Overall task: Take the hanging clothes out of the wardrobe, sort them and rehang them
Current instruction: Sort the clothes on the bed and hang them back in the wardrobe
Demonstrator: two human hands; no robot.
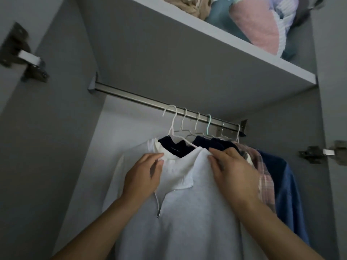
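You stand at an open wardrobe in a home bedroom: a metal rail (150,102) carries white hangers (173,124) with a white sweatshirt (187,203), a plaid shirt (264,177) and a blue garment (289,184), while folded clothes (259,25) crowd the shelf (225,53) above, door hinges (28,61) at both sides.

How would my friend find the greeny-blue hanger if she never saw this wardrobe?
Find the metal rail under the shelf. Hooks hang in a row along its right half, above the dark clothes. The mint hanger is fourth from the left, and it is the only coloured one; the other hangers are white.
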